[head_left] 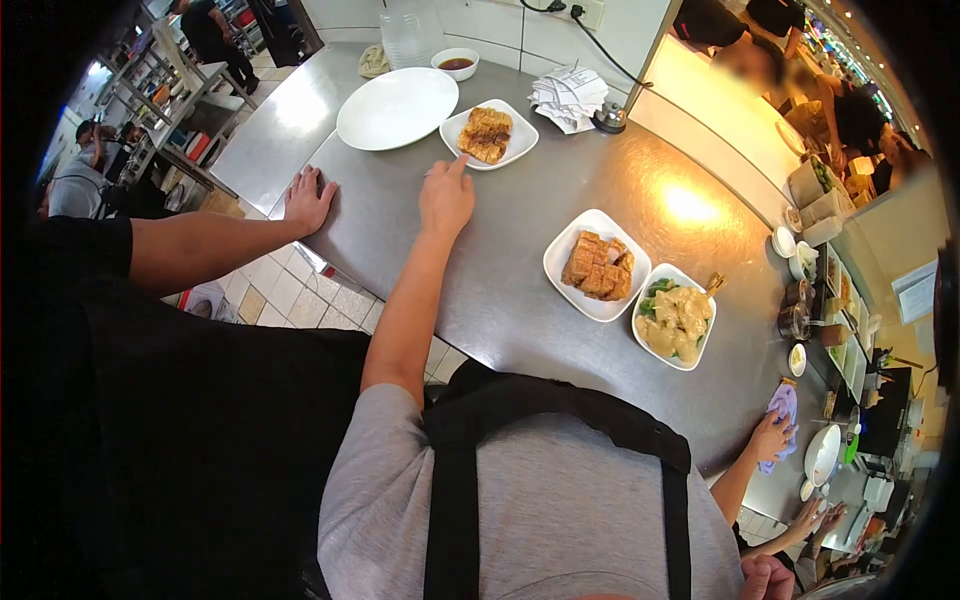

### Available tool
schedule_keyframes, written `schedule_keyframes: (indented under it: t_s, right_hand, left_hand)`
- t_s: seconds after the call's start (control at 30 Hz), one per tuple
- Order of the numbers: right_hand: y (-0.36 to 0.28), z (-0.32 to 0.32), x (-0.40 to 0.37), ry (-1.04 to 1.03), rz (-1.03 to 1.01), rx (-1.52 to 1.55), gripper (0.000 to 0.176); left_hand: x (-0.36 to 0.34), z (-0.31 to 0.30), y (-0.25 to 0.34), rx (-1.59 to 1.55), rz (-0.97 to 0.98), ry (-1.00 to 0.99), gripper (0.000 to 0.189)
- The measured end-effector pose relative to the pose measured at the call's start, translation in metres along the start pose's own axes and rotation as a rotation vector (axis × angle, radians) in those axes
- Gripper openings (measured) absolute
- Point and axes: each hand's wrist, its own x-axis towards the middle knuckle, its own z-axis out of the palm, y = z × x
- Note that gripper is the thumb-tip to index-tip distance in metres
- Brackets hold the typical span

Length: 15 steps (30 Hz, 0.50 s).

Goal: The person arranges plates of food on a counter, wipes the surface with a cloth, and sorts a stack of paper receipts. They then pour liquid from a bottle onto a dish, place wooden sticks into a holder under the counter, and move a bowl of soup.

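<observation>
My left hand [447, 197] reaches over the steel counter, one finger extended to the near rim of a small white plate [520, 150]; the other fingers look partly bent. Browned, crisp-looking food pieces [486, 134] lie on that plate. Far to the right, my right hand [771, 440] rests with its fingers over a purple cloth [781, 420] on the counter. Between my hands stand a white dish [553, 262] of golden-brown cut blocks [598, 266] and another white dish [700, 352] holding sauce-covered food over greens [675, 322].
A large oval plate [397, 108], a bowl of dark sauce [457, 65], paper slips [568, 98] and a call bell [609, 118] stand toward the wall. A co-worker's hand [310, 200] leans on the counter [400, 260] at left. Another person's hands [808, 522] show lower right.
</observation>
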Motion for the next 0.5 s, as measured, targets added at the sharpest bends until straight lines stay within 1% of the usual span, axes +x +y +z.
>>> schedule_keyframes:
  t_s: [0.07,0.23,0.3,0.5]
  right_hand:
    - [-0.002,-0.003,0.000,-0.011,0.010,-0.007,0.054]
    - [-0.003,-0.005,-0.002,-0.012,0.007,0.012,0.053]
    - [-0.002,-0.005,-0.003,-0.008,-0.003,0.021,0.053]
    - [-0.002,-0.004,-0.002,-0.005,0.005,0.017,0.052]
  left_hand:
    - [0.019,-0.002,0.023,0.059,-0.035,-0.126,0.046]
    - [0.059,0.015,0.030,0.306,-0.060,-0.311,0.055]
    - [0.063,0.016,0.030,0.325,-0.059,-0.343,0.055]
    - [0.064,0.023,0.021,0.253,-0.047,-0.328,0.056]
